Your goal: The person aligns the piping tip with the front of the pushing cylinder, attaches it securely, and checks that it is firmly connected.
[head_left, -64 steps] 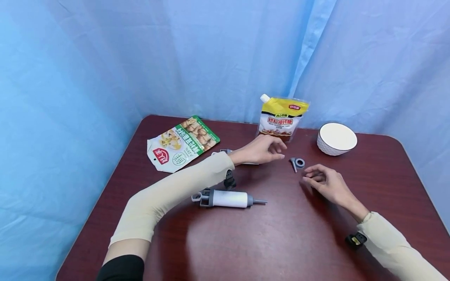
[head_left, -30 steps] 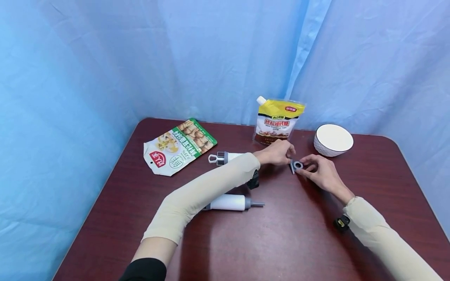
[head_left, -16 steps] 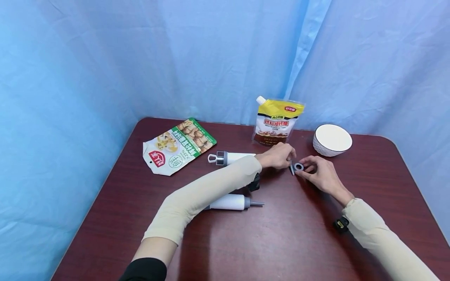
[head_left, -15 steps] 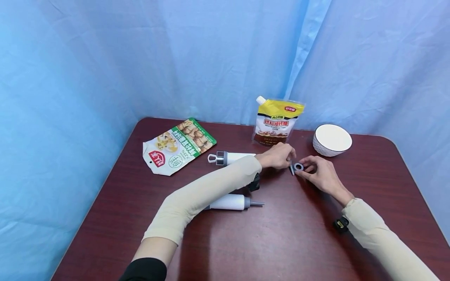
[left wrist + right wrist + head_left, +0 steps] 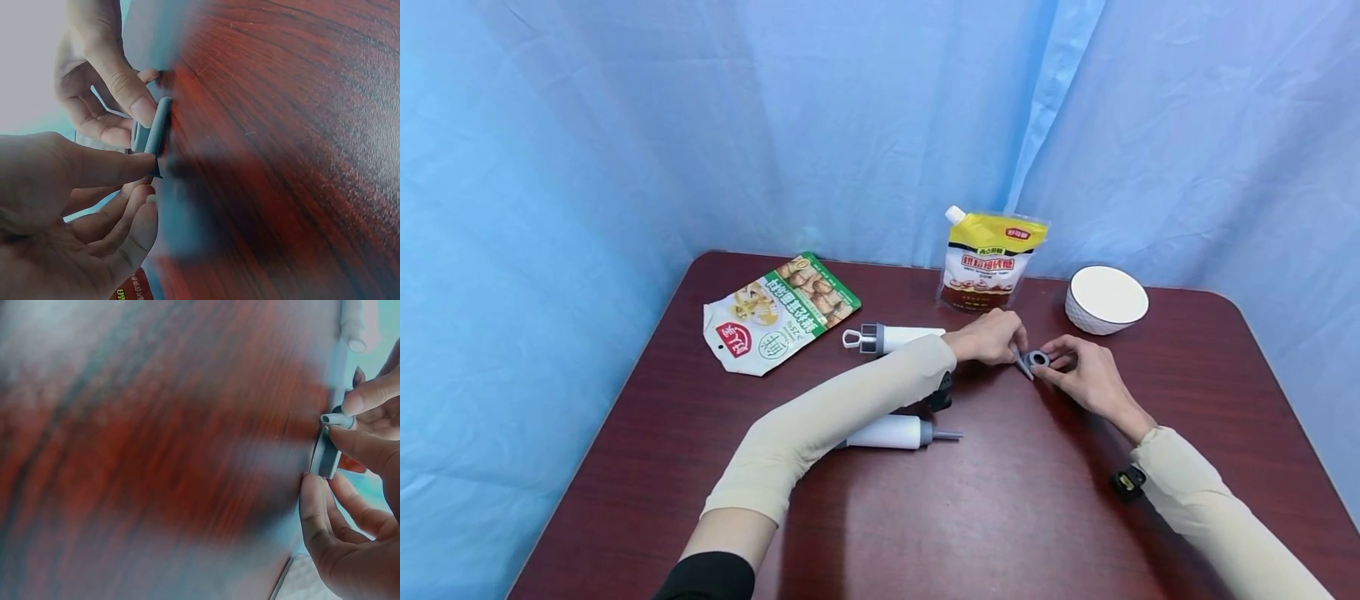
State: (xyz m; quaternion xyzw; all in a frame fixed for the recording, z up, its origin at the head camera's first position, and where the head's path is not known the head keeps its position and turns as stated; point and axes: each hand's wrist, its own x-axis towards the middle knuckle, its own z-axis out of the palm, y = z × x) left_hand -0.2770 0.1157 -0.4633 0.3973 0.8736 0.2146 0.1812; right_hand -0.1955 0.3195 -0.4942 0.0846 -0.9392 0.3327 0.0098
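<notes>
Near the back right of the table, my left hand [image 5: 990, 337] pinches a small grey nozzle [image 5: 1024, 365] between thumb and finger. The nozzle's thin tip slants toward the table's front. My right hand [image 5: 1090, 375] pinches a grey ring [image 5: 1038, 358] by its edge, right beside the nozzle. Seen from the left wrist, the nozzle [image 5: 160, 125] lies across the front of the ring. The right wrist view shows the ring [image 5: 326, 454] edge-on, with the hollow end of the nozzle [image 5: 337, 419] close against it. Whether the two pieces are joined cannot be told.
A white syringe-like tube with a grey nozzle [image 5: 887, 432] lies partly under my left sleeve; a similar tube [image 5: 910, 335] lies behind it. A spouted pouch [image 5: 988, 262] stands at the back. A white bowl [image 5: 1105, 302] is right of it, and a flat green-and-white packet [image 5: 782, 312] lies left.
Both hands have come together over the small grey parts and taken hold of them. Since half a second ago, the nozzle has turned in the left fingers, its tip swinging rightward.
</notes>
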